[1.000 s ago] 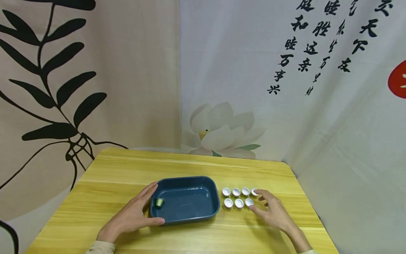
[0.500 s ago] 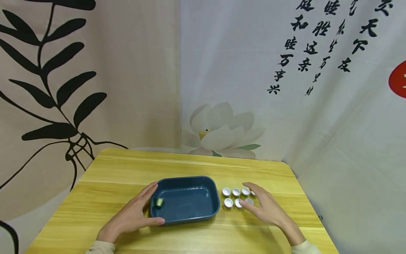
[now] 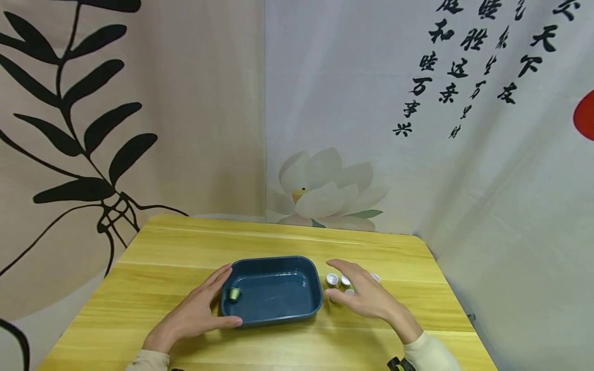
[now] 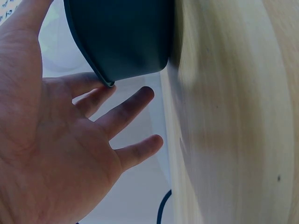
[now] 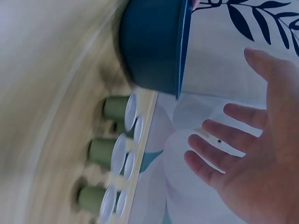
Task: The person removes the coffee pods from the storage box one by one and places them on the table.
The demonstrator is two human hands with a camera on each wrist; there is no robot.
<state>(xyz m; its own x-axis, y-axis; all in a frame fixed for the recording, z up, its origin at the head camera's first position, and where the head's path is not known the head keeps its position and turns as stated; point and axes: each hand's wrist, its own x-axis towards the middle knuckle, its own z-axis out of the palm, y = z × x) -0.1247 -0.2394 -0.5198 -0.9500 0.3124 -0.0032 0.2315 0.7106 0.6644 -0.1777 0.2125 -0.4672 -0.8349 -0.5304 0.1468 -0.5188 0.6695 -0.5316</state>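
A dark blue rectangular basin point(image 3: 278, 292) rests on the table. One green coffee capsule point(image 3: 234, 294) lies inside at its left end. My left hand point(image 3: 197, 312) spans that end, its thumb along the near rim and its fingertips by the far left corner. In the left wrist view its fingers are spread and mostly straight, some touching the rim. To the basin's right, several green coffee capsules point(image 5: 100, 151) with pale lids stand in two rows. Over them hovers my right hand point(image 3: 364, 294), fingers spread and holding nothing; it hides part of the rows.
The wooden table point(image 3: 260, 348) runs back to hanging cloths, one with a black leaf pattern point(image 3: 76, 188), the other with a pale lotus and writing. A dark band point(image 3: 400, 364) shows by the right sleeve point(image 3: 429, 350).
My right hand has moved left across the capsules towards the basin, its fingers opening wider. My left hand and the basin have stayed put. The capsule inside has not shifted.
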